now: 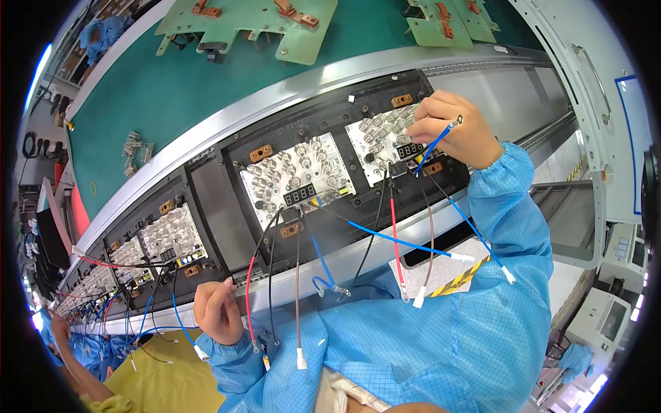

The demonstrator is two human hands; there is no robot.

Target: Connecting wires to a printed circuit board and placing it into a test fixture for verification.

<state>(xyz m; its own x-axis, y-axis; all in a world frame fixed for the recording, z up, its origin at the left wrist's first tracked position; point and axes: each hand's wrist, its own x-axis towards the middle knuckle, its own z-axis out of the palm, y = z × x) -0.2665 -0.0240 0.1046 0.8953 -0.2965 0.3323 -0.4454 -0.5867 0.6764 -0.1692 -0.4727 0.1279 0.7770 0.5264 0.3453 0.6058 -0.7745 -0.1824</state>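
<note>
My right hand reaches over the right-hand white circuit board, thumb and forefinger pinched at its silvery, spring-like parts. What lies between the fingertips is too small to tell. A blue wire with a ring terminal rises in front of this hand. My left hand is at the near rail with its fingers curled in. A red wire hangs beside it, and its grip is hidden. The middle circuit board carries similar silvery parts and a dark digit display. Both boards sit in black fixtures.
More populated boards line the conveyor to the left. Black, red, brown and blue wires dangle over the near metal rail. Loose spring-like parts lie on the green mat, below green jig plates. Another person's arm shows at lower left.
</note>
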